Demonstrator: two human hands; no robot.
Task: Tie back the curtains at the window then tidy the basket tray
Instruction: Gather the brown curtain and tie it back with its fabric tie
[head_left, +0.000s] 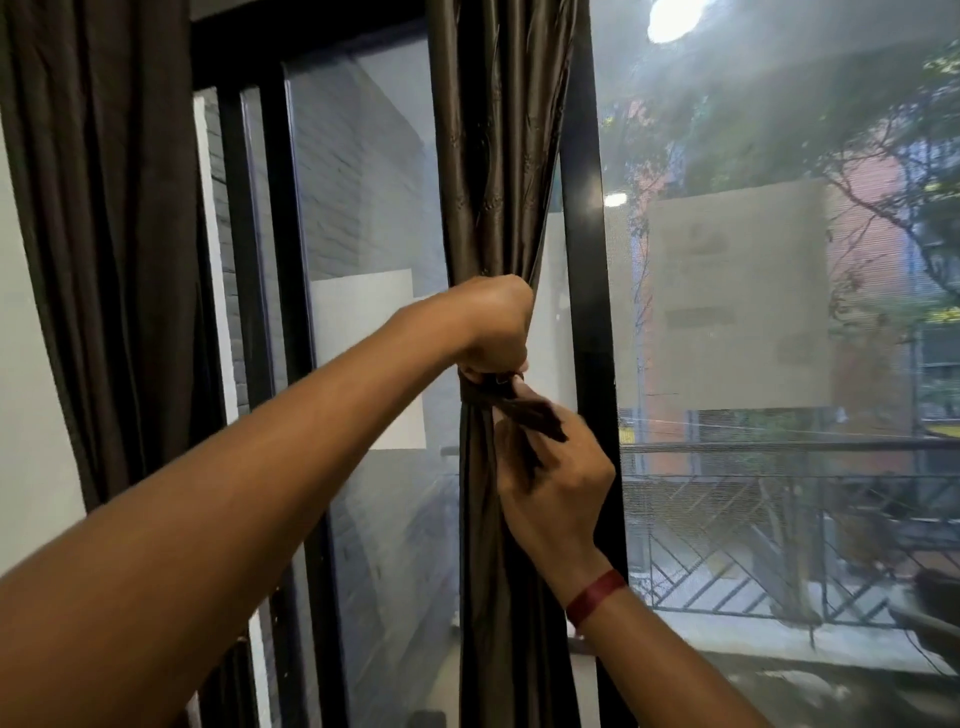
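A dark brown satin curtain (498, 156) hangs gathered into a narrow bunch in front of the black window frame (584, 260). My left hand (496, 325) is closed around the bunch at mid height. A brown tie-back strip (524, 408) wraps the curtain just under that hand. My right hand (558, 486), with a red band at the wrist, pinches the loose ends of the strip right below. A second dark curtain (104, 234) hangs loose at the far left. The basket tray is not in view.
Sliding glass panes (363, 208) with black frames fill the middle. The right pane has a mesh screen (779, 312) looking out on a balcony railing, trees and buildings. A white wall (26, 364) borders the left edge.
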